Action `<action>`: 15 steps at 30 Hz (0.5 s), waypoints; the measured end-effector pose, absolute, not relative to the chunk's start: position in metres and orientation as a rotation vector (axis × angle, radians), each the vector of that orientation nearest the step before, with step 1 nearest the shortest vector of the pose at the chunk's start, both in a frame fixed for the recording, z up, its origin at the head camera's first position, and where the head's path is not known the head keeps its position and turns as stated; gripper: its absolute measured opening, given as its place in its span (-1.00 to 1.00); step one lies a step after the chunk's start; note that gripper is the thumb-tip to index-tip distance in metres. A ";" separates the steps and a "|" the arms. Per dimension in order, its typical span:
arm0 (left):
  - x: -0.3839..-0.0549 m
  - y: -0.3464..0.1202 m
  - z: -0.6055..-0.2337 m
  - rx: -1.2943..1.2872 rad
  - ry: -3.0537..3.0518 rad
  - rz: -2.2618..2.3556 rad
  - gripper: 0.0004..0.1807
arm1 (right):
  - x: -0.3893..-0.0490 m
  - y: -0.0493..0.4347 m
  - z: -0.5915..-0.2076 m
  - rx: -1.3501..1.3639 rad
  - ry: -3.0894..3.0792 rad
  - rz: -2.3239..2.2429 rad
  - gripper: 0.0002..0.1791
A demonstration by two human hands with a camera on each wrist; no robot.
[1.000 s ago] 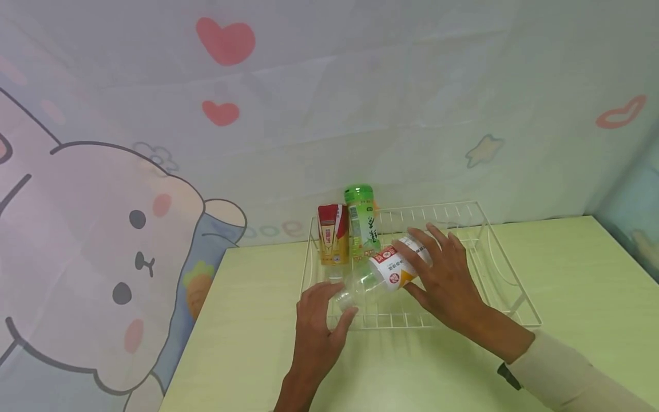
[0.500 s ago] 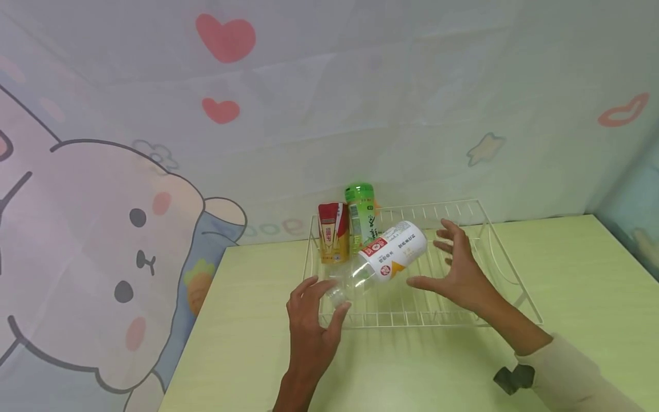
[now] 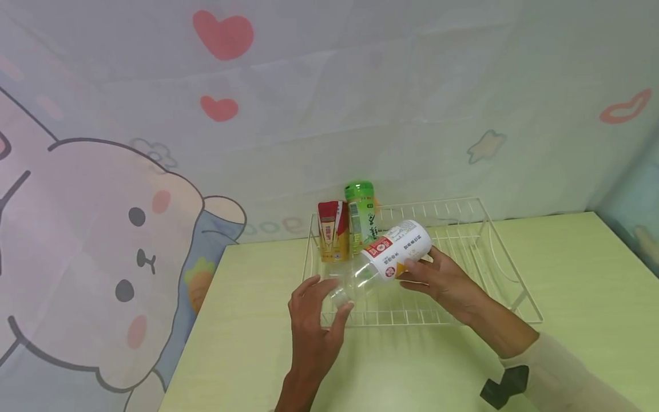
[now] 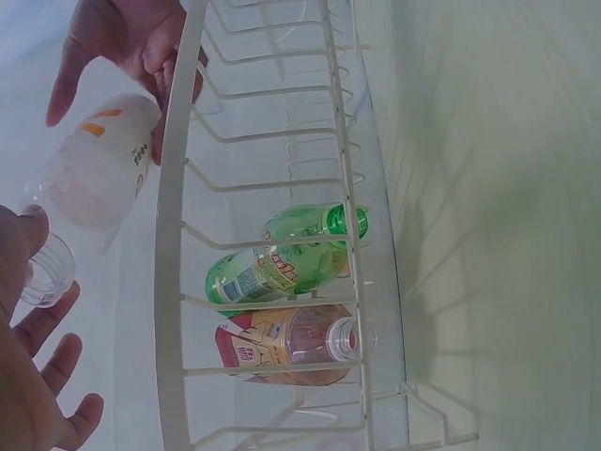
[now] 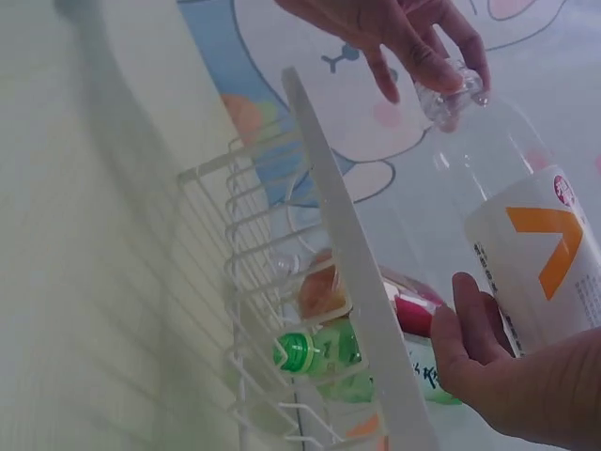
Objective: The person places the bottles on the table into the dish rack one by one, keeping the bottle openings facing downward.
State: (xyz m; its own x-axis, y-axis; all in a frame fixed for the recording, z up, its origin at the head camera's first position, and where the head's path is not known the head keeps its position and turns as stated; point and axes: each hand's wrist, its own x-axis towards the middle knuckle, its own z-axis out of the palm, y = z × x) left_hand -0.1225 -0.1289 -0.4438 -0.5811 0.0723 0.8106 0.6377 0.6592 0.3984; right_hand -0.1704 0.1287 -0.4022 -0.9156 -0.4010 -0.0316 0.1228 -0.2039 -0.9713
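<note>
A clear plastic bottle (image 3: 396, 249) with a white, red and orange label lies tilted above the wire rack (image 3: 407, 319), neck to the lower left. My left hand (image 3: 316, 320) grips its neck between thumb and fingers. At the label's near side, close to the base, my right hand (image 3: 453, 286) touches the bottle with its fingers; its thumb (image 4: 68, 89) stands apart from the bottle in the left wrist view. In the rack, a green bottle (image 3: 361, 214) lies beside a red and yellow pouch (image 3: 333, 234) with a spout.
The rack stands on a pale yellow-green table (image 3: 247, 303). Behind it hangs a cloth backdrop (image 3: 360, 114) printed with a cartoon bear and hearts. A dark piece (image 3: 507, 386) hangs by my right sleeve (image 3: 561, 366).
My right hand lets go of the bottle's upper side, draws back to the right, then comes back from below to touch the label. My left hand keeps hold of the neck.
</note>
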 end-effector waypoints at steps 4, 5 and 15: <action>-0.122 -0.129 -0.445 -0.550 -2.048 -0.891 -0.58 | -0.171 0.124 -0.401 -0.303 1.696 -2.206 -0.43; -0.122 -0.129 -0.445 -0.552 -2.045 -0.889 -0.59 | -0.171 0.123 -0.401 -0.294 1.693 -2.212 -0.43; -0.124 -0.127 -0.447 -0.559 -2.016 -0.881 -0.61 | -0.172 0.119 -0.398 -0.224 1.619 -2.292 -0.46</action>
State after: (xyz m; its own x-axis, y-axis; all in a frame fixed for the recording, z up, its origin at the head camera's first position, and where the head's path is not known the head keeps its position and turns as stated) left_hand -0.1235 -0.1268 -0.4473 -0.5436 0.0626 0.8370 0.6568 0.6525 0.3779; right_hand -0.1719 0.1188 -0.3980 -0.9347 -0.3505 -0.0582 0.1719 -0.3028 -0.9374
